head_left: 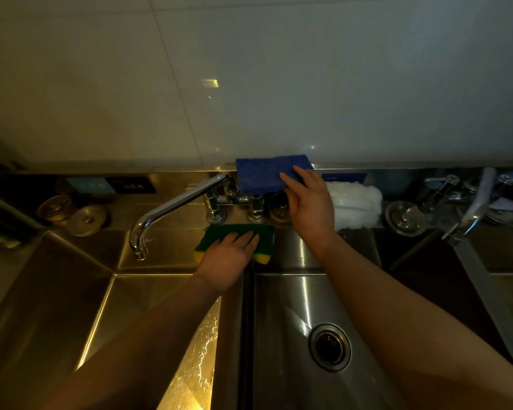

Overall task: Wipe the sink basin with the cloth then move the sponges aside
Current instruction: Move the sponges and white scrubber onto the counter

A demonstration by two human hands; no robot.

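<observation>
Fingers (pixel 246 236) of the left hand (pixel 228 258) lie straight and close together, flat on top of the green-and-yellow sponge (pixel 215 238), curled round nothing. That sponge sits green side up on the steel ledge just in front of the faucet (pixel 172 207) base, to the right of the spout's curved end. The left forearm runs back from there over the divider between the two basins.

Fingers (pixel 293 176) of the right hand (pixel 311 205) are laid across the right end of the blue sponge (pixel 261 173), with the thumb at its lower edge; whether the thumb actually clamps the sponge cannot be told. The blue sponge stands tilted against the tiled wall, directly behind and above the faucet's two taps.

Right of the faucet, just past the right hand, the white cloth (pixel 356 202) lies bunched on the ledge, and neither hand touches it. The sink basin (pixel 279 335) lies in front of the faucet and to its right, with its drain (pixel 329 346) under the right forearm. Left of the faucet, two round metal strainer lids (pixel 86 218) rest on the ledge. The second basin (pixel 131 306), below the spout, shows bright water drops along its floor.
</observation>
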